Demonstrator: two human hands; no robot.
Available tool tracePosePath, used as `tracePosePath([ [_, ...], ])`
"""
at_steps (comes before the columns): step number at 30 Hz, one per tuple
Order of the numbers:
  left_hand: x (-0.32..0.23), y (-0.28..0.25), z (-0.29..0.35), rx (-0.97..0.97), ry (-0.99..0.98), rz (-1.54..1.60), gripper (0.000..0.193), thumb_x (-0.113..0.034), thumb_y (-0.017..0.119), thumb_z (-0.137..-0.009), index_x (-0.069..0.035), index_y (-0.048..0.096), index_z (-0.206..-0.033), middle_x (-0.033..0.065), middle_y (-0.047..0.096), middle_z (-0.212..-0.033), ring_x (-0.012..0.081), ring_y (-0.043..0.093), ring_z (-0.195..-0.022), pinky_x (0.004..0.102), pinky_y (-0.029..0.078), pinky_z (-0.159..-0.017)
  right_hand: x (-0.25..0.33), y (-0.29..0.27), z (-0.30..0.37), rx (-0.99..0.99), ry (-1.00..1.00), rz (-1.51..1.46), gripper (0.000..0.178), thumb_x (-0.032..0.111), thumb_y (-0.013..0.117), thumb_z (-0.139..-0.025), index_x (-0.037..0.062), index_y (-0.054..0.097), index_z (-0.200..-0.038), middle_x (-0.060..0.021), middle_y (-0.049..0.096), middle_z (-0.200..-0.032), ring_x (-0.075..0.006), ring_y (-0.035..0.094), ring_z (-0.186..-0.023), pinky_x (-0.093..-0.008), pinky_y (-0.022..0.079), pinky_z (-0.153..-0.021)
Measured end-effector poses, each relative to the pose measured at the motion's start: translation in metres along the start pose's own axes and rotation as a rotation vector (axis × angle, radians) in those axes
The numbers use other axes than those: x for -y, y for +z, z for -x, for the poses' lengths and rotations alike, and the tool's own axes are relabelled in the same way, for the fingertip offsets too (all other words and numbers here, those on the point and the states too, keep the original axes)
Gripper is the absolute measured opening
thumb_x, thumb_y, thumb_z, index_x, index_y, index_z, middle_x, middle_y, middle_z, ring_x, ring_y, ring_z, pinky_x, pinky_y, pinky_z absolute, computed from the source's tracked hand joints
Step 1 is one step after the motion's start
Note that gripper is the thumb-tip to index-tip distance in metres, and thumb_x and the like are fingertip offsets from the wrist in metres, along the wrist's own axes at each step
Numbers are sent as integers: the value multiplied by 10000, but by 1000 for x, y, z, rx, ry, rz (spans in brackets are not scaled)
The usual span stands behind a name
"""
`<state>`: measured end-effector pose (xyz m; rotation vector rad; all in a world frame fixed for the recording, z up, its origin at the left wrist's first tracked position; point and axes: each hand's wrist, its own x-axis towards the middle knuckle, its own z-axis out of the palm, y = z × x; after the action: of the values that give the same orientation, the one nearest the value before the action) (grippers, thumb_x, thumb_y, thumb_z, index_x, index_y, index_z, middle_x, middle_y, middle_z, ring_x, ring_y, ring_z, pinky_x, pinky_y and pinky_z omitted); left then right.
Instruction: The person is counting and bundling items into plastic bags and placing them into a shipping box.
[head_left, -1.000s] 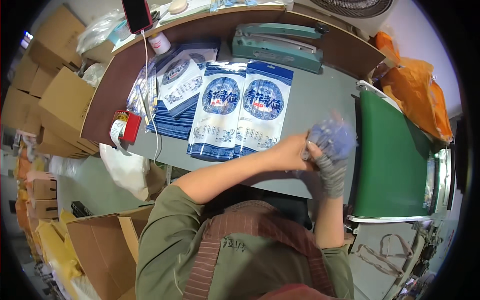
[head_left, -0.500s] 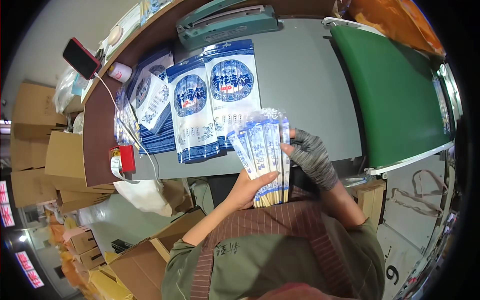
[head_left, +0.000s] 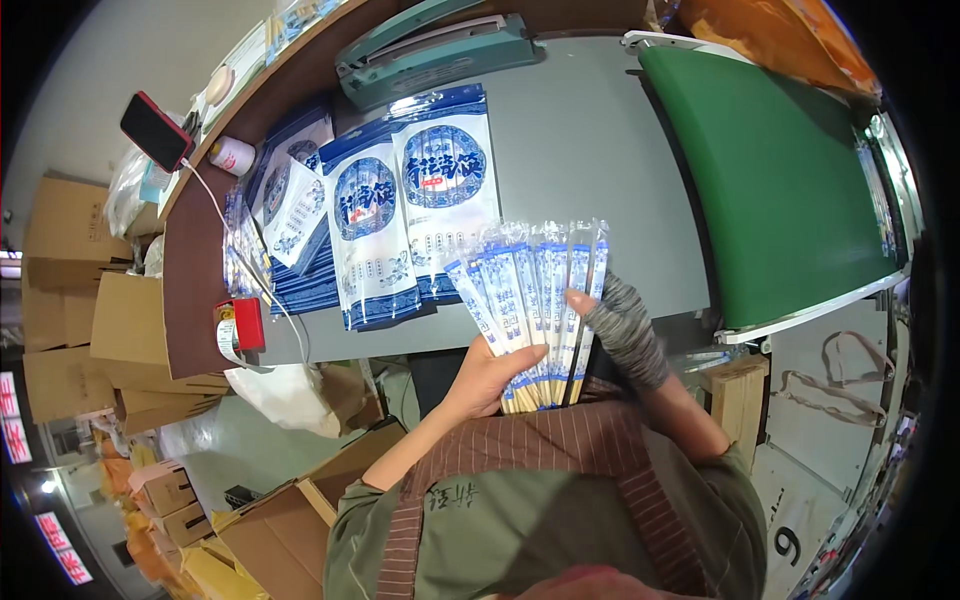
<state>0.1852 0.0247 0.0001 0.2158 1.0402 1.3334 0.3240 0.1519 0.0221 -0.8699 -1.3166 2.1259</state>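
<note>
One grey worktop (head_left: 600,150) spread before the person, with one green belt (head_left: 770,190) along its right side. One teal sealer (head_left: 440,62) stood at the far edge. To the left lay one pile of blue-and-white pouches (head_left: 305,288), too overlapped to count; two more pouches (head_left: 448,165), face up and slightly overlapping, lay between the pile and the bare middle.

One fan of wrapped sticks (head_left: 515,300) was held up just in front of the person's apron, over the near edge; the sticks overlapped too much for a sure count. Two hands held it. The left hand (head_left: 485,375), bare, had its grip pinching the lower part, thumb across the front. The right hand (head_left: 622,325), in a grey fingerless covering, had its grip pinching the fan's right side, thumb in front, the other fingers mostly hidden.

Smaller things stood at the left: one phone (head_left: 157,132) with one white cable (head_left: 222,208), one red box (head_left: 249,325) and one white bottle (head_left: 232,156).
</note>
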Motion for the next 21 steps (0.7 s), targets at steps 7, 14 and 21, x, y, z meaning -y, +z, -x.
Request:
tracePosePath([
  [7, -6, 9, 1, 9, 77, -10, 420, 13, 635, -838, 16, 518, -1242, 103, 612, -1174, 180, 602, -1050, 321, 486, -910, -10, -8, 1, -18, 0, 71, 246, 157, 630, -876, 2, 635, -1068, -52, 669, -906, -87, 605, -848, -254, 495, -742],
  [14, 0, 5, 7, -46, 72, -48, 409, 19, 637, -834, 25, 528, -1228, 101, 624, -1147, 175, 612, -1017, 320, 493, -887, -2, 7, 2, -62, -14, 179, 225, 151, 681, -839, -15, 644, -986, -39, 660, -836, -74, 590, -772, -252, 490, -696],
  [21, 2, 4, 9, -74, 62, -25, 402, 22, 640, -828, 26, 536, -1216, 101, 626, -1138, 173, 611, -1013, 313, 492, -879, -5, 14, 2, -63, -27, 15, 243, 135, 653, -850, -15, 636, -1040, -44, 661, -885, -88, 598, -796, -253, 495, -709],
])
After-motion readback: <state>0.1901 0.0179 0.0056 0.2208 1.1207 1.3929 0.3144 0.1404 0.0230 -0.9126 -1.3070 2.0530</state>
